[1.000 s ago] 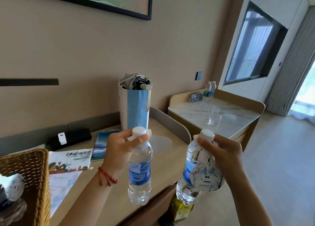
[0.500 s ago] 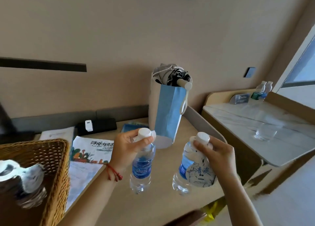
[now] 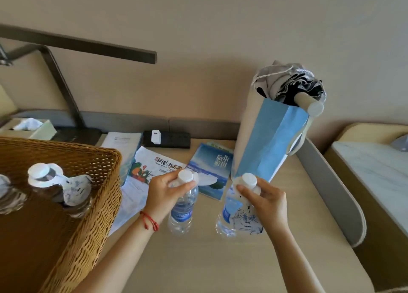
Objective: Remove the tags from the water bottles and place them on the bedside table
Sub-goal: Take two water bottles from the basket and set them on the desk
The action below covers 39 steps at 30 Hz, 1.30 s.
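Beige desk (image 3: 198, 266) against tan wall (image 3: 198, 27), left hand (image 3: 164, 195) and right hand (image 3: 265, 202) each gripping a bottle neck

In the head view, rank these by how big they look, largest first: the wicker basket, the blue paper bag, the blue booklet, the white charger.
1. wicker basket, though it sits nearest the camera, which inflates it
2. blue paper bag
3. blue booklet, partly hidden by bottle and tag
4. white charger
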### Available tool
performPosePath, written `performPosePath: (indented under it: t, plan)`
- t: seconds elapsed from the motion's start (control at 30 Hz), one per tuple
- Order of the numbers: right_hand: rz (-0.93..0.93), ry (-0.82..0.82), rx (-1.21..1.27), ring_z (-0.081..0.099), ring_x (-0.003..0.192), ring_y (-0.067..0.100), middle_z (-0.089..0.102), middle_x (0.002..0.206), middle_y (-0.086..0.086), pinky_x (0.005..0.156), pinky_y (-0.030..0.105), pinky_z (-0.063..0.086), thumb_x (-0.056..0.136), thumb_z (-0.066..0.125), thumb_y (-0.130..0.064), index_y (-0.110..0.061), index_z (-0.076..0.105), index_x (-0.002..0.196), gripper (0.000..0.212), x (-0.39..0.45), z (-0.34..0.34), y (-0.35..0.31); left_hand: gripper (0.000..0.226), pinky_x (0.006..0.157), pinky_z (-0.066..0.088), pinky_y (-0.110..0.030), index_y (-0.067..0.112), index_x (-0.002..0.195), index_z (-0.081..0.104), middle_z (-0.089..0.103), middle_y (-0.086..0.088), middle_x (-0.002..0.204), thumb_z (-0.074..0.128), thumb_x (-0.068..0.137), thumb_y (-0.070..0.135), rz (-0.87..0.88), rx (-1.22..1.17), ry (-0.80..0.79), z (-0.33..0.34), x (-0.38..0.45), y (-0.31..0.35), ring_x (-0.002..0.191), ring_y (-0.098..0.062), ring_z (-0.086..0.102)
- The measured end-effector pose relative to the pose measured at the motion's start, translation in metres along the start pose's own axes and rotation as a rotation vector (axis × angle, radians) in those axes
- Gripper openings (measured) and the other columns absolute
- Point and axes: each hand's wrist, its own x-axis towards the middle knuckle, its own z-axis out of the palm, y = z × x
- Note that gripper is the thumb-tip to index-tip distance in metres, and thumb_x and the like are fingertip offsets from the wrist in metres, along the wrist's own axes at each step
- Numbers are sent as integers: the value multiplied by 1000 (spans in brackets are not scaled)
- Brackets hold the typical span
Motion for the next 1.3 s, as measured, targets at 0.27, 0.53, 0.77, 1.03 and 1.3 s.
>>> performPosePath:
  t: [0.27,0.53,0.77,1.03,1.3]
  plan:
    - [-25,-29,22,59,70,-13,65,74,-23,59,4,45,69,79,-22,-41,64,76,25,19,21,29,44,75,41,-1,49,84,64,62,25,98,76,70,9,8,63,91,7,8,-32,97,12,55]
    - [-42,-28,47,58,77,-16,65,77,-27,63,3,45,70,79,-20,-39,65,81,26,32,29,49,35,77,40,0,27,96,66,62,18,101,76,70,6,9,76,107,15,18,-40,96,18,53]
    - [-76,-58,57,57,81,-16,65,81,-27,65,0,42,71,78,-19,-31,67,85,21,40,32,55,47,77,39,1,42,92,63,59,46,91,73,72,1,55,92,99,15,16,-41,102,21,49]
    - [-44,-84,56,58,81,-14,64,83,-38,64,3,45,72,76,-27,-47,59,82,28,35,31,56,39,76,40,2,30,102,64,62,12,109,74,72,6,-22,91,144,18,13,-44,103,11,53]
    - [-27,-142,40,55,93,-13,61,102,-21,67,1,43,71,74,-36,-33,59,111,42,32,21,50,44,82,43,-7,17,117,58,60,8,112,71,76,9,-84,123,144,19,5,-30,104,-3,53]
